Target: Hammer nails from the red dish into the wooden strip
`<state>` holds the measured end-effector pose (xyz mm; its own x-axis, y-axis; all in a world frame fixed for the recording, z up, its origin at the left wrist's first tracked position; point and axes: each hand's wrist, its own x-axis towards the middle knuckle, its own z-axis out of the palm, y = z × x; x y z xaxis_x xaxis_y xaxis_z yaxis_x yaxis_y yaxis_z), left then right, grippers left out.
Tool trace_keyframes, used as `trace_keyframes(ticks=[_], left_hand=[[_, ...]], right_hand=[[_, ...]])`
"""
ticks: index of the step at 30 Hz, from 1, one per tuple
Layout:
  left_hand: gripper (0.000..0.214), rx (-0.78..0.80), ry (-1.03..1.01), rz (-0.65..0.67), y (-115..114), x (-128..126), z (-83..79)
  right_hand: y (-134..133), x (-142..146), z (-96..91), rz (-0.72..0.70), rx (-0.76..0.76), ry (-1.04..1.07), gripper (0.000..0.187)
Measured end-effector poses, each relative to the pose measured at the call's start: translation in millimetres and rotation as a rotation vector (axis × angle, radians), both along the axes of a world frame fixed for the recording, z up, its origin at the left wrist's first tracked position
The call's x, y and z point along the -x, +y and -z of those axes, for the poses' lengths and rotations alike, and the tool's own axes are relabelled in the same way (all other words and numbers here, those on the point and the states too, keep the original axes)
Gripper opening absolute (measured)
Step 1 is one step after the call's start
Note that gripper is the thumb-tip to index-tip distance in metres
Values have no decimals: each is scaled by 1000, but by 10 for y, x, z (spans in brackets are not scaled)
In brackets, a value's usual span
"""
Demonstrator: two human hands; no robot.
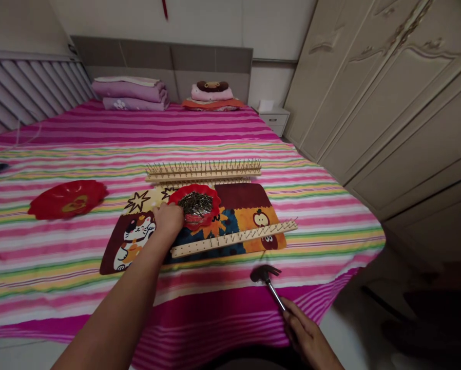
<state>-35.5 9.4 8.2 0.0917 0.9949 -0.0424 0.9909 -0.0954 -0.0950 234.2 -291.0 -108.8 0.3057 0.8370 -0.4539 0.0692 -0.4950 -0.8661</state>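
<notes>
My left hand (168, 220) reaches over a patterned cloth mat (246, 205) to a red dish (211, 198) heaped with small metal nails (195, 203); its fingers curl at the dish's near rim. My right hand (305, 334) grips the metal handle of a claw hammer (267, 277), whose head hovers over the bed's front edge. A wooden strip (234, 238) studded with a row of nails lies slanted on the mat between both hands. Further back lie stacked wooden strips (203, 172) bristling with nails.
Everything rests on a bed with a pink striped sheet (61, 246). A second red dish (66, 199) lies at the left. Folded blankets (132, 92) and a cushion pile (213, 96) sit by the headboard. A wardrobe (388, 92) stands at right, a nightstand (274, 118) beside the bed.
</notes>
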Motion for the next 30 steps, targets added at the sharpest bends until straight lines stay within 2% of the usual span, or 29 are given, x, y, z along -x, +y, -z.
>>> trace_keyframes(ticks=[3, 9, 16, 22, 28, 30], left_hand=[[22, 29, 33, 21, 55, 0, -17], [19, 99, 69, 100, 123, 58, -48], [23, 113, 34, 261, 66, 124, -50], [25, 200, 1, 192, 60, 173, -145], [24, 10, -79, 165, 73, 183, -99], [21, 16, -94, 184, 58, 176, -54]], right_hand=[[-3, 11, 14, -29, 39, 128, 65], [13, 41, -34, 6, 46, 180, 64], [21, 119, -39, 81, -1, 213, 65], [25, 131, -27, 84, 17, 213, 67], [19, 118, -22, 79, -4, 203, 67], [18, 115, -13, 81, -8, 202, 67]])
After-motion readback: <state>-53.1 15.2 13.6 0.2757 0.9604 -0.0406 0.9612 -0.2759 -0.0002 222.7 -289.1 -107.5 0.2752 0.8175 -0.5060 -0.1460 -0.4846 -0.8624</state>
